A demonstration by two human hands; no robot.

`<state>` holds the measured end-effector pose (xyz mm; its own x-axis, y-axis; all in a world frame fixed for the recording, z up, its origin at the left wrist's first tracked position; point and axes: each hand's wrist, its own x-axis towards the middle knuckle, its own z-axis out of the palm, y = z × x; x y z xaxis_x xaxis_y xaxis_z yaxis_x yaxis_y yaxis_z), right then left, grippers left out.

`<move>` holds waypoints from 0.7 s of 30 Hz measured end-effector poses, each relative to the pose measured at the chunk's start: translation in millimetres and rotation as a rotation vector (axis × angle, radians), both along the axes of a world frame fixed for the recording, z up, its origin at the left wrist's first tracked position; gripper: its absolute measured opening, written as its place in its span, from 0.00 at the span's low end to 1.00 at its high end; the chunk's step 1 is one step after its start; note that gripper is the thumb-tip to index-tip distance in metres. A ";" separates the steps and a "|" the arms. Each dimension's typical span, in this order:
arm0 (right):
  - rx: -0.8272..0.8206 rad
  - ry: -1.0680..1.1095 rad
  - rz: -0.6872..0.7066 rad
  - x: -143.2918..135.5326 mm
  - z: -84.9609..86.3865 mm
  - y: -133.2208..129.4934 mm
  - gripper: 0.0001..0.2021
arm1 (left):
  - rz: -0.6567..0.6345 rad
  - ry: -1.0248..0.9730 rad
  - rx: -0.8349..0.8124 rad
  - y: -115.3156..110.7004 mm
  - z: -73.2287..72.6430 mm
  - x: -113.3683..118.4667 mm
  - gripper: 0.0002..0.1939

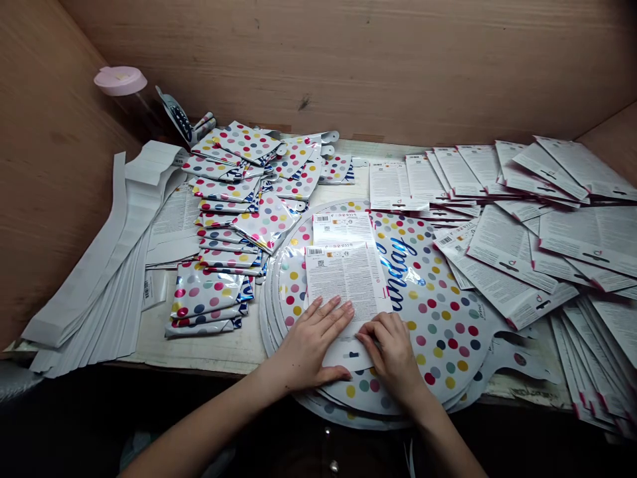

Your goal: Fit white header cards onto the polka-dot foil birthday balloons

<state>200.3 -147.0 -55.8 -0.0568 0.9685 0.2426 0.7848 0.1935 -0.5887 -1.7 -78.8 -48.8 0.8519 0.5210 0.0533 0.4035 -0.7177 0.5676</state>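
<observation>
My left hand (318, 342) lies flat with fingers spread on a white printed packet (343, 279), pressing its lower part. Thumb and fingers of my right hand (391, 352) are pinched at the packet's lower right edge. The packet's bottom end, with a hang slot in it, shows between my hands. Another printed packet (343, 227) lies partly under its top edge. Both rest on a stack of flat, round foil balloons (442, 318) with coloured dots and blue lettering. The balloons' tails stick out to the right.
Folded dotted balloons (229, 226) are piled on the left, beside long white paper strips (114, 279). Many printed packets (512, 245) overlap on the right, some at the table's front edge. A pink-lidded bottle (122, 83) stands at the back left. Wooden panels (348, 66) enclose the table.
</observation>
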 end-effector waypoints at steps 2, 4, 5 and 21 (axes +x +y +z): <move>0.003 -0.045 -0.001 0.1 -1.6 -0.9 0.07 | -0.005 -0.011 -0.012 -0.3 0.8 -0.5 0.53; 0.032 -0.023 -0.034 0.0 -2.2 -2.2 0.07 | -0.008 -0.021 -0.023 -0.6 1.0 -1.1 0.54; 0.046 0.000 -0.049 0.1 -2.0 -2.9 0.06 | -0.008 -0.025 -0.025 -0.7 0.9 -1.4 0.55; 0.063 -0.150 0.025 -3.5 1.8 -12.5 0.09 | -0.011 -0.024 0.001 -1.0 0.9 -0.7 0.52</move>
